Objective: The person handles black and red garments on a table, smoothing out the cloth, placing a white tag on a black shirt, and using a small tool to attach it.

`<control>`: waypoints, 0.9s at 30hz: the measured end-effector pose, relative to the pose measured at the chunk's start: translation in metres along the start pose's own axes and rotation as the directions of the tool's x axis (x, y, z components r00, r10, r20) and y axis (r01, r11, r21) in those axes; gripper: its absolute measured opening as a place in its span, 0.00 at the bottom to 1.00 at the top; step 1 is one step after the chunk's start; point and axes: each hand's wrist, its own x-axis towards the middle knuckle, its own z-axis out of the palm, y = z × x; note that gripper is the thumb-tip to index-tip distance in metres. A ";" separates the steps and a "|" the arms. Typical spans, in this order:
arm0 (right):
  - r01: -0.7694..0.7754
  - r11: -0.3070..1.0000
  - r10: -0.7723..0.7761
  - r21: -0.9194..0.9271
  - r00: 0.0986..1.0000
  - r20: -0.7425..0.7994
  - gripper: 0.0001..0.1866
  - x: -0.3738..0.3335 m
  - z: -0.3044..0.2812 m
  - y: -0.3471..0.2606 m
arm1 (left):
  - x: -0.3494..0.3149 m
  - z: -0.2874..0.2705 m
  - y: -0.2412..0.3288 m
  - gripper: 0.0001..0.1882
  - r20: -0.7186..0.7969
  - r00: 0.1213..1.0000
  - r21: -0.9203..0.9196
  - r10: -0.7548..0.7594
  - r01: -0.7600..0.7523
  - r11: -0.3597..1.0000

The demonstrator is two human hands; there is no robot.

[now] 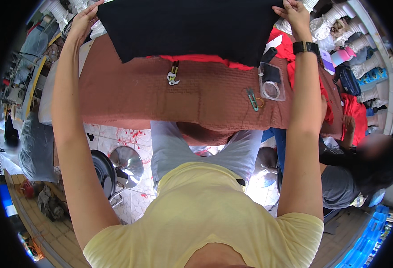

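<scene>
A black piece of fabric hangs stretched between my two raised hands above the far side of the table. My left hand pinches its upper left corner, and my right hand pinches the upper right one. The top edge of the fabric runs out of view. Below its lower edge, red cloth shows on the brown quilted table cover. Nearer to me lie a small yellow-and-black tool, green thread snips and a clear plastic box holding a white ring.
White thread cones line the far side and right. More red fabric lies at the right end, where a co-worker in a dark top sits. A round black stool stands at lower left; red scraps litter the floor.
</scene>
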 end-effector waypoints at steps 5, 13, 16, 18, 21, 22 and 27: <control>-0.133 0.991 0.130 -0.015 0.984 -0.125 0.10 -0.036 -0.046 -0.018 | -0.066 0.114 0.048 0.18 -0.243 0.935 0.467 0.259 -0.122 0.876; -0.209 0.901 0.193 -0.379 0.978 -0.080 0.10 -0.237 -0.044 -0.011 | -0.233 0.160 -0.025 0.08 -0.190 0.974 0.449 0.122 -0.024 0.893; -0.268 0.822 0.258 -0.503 0.962 -0.091 0.09 -0.305 -0.040 0.013 | -0.282 0.190 -0.073 0.06 -0.237 0.972 0.436 0.001 0.105 0.894; -0.493 0.680 0.521 -0.543 0.846 -0.115 0.08 -0.336 -0.039 0.012 | -0.307 0.198 -0.096 0.06 -0.218 0.972 0.473 -0.085 0.182 0.862; -0.357 0.574 0.505 -0.737 0.863 -0.024 0.07 -0.355 -0.040 0.012 | -0.323 0.213 -0.091 0.08 -0.164 0.964 0.653 -0.210 0.266 0.709; -0.235 0.548 0.438 -0.803 0.899 0.035 0.07 -0.360 -0.041 0.014 | -0.318 0.218 -0.083 0.09 -0.203 0.969 0.673 -0.139 0.241 0.699; 0.056 0.665 0.153 -0.744 0.966 0.209 0.06 -0.309 0.019 0.019 | -0.240 0.263 -0.063 0.10 -0.195 0.967 0.679 0.165 0.012 0.734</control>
